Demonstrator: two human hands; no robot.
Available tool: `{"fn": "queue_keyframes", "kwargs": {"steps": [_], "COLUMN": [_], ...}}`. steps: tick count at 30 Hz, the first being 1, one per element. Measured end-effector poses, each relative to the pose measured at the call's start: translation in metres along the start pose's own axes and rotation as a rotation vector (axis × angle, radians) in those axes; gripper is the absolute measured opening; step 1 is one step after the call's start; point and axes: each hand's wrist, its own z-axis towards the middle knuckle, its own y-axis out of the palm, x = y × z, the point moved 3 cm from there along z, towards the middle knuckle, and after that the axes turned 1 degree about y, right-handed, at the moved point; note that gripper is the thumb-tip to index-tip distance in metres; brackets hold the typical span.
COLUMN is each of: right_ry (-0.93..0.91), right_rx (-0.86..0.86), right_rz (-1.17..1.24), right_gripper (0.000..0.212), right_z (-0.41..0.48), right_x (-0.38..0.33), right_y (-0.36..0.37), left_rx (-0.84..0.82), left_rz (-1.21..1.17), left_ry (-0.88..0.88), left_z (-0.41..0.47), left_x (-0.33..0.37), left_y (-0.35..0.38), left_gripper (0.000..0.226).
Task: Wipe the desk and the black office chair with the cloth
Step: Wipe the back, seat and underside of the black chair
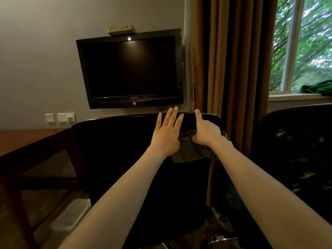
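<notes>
Around the black office chair [125,150]: a wall-mounted TV [129,69] hangs above its backrest, w/ a small pale box [121,30] on top of the TV. Left of the chair stands the wooden surface [27,141], & wall sockets [60,117] sit by the chair's upper left corner. Below left of the chair, a white tray [71,216] lies on the floor under the surface. Right of the chair hangs a brown curtain [233,60]. Further right is a window [305,42] w/ green fabric [318,88] on its sill, & a 2nd dark chair [296,150] stands just beside the 1st. The person's 2 forearms reach across the front of the backrest & cover part of it.

The backrest stands upright, broad face toward the camera, top edge running left-right. The cloth [190,153], grey w/ a striped hem, is bunched against the backrest near its top right. Its long axis runs left-right, hem hanging down.

Left hand [167,133]: grip spread, 4 fingers straight & flat on the backrest, tips near the top edge, heel touching the cloth's left end; thumb not visible. Right hand [206,131]: grip closed on the cloth's upper bunch, thumb stretched up to the top edge, other fingers folded out of sight.
</notes>
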Motion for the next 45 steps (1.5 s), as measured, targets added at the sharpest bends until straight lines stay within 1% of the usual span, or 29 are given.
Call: {"fn": "queue_keyframes", "kwargs": {"steps": [2,5,8,11,19,24,32,36,38,40,42,45], "right_ry": [-0.010,-0.042,-0.059,-0.090,-0.150,-0.183,-0.167,-0.193,-0.210,-0.233,-0.252,-0.228], "right_rx": [0.012,-0.001,-0.003,0.004,-0.016,-0.010,0.003,0.004,-0.017,-0.023,-0.009,0.079], "right_rz": [0.000,0.033,0.045,0.041,0.119,0.115,0.114,0.131,0.102,0.041,-0.006,-0.056], "right_gripper": [0.097,0.098,0.098,0.097,0.095,0.093,0.092,0.093,0.094,0.095,0.096,0.094], "right_z": [-0.002,-0.006,-0.014,-0.023,-0.036,-0.041,-0.041,-0.043,-0.043,-0.047,-0.055,-0.070], "right_x": [-0.001,-0.006,-0.010,-0.020,-0.058,-0.076,-0.079,-0.078,-0.077,-0.073,-0.064,-0.034], "right_y": [0.001,0.002,0.004,0.008,0.021,0.025,0.026,0.026,0.022,0.013,0.006,0.004], "left_rx": [0.010,0.015,0.022,-0.004,-0.063,-0.054,-0.030,-0.043,-0.063,-0.047,0.010,0.105], "left_rz": [-0.017,0.054,0.031,0.027,0.038,-0.005,-0.037,-0.002,0.011,-0.024,-0.041,0.014], "left_ry": [-0.045,-0.070,-0.159,-0.224,-0.320,-0.349,-0.356,-0.361,-0.362,-0.373,-0.323,-0.125], "left_z": [0.000,-0.006,-0.011,-0.018,-0.046,-0.057,-0.060,-0.058,-0.055,-0.052,-0.048,-0.038], "left_x": [-0.005,-0.010,-0.009,-0.015,-0.047,-0.064,-0.065,-0.062,-0.062,-0.060,-0.053,-0.024], "left_y": [-0.001,0.000,0.000,-0.004,-0.024,-0.027,-0.022,-0.023,-0.029,-0.041,-0.050,-0.056], "left_gripper": [0.083,0.088,0.096,0.100,0.101,0.098,0.097,0.098,0.096,0.090,0.082,0.074]}}
